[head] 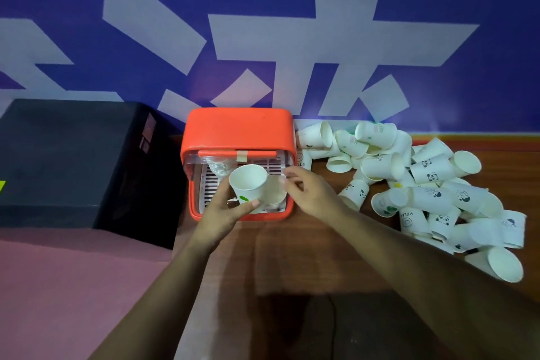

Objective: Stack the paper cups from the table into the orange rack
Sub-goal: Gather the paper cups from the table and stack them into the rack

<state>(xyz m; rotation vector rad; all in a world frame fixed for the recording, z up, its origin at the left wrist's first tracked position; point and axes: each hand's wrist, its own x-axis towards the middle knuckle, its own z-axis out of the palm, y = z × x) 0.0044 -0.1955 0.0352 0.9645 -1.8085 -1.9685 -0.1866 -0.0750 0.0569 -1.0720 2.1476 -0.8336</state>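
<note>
Left hand (225, 207) reaches forward, fingers wrapped round paper cup (248, 181), mouth tilted toward camera, held over orange rack (238, 137) opening. Right hand (309, 193) beside it at rack's right edge, fingers loosely curled, holding nothing visible. Loose cups (423, 181) heaped on table (292, 257), right.

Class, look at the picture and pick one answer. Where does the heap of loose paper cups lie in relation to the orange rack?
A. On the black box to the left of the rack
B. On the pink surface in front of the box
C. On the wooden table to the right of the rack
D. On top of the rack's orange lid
C: the heap of paper cups lies on the wooden table, to the right of the orange rack.
</note>
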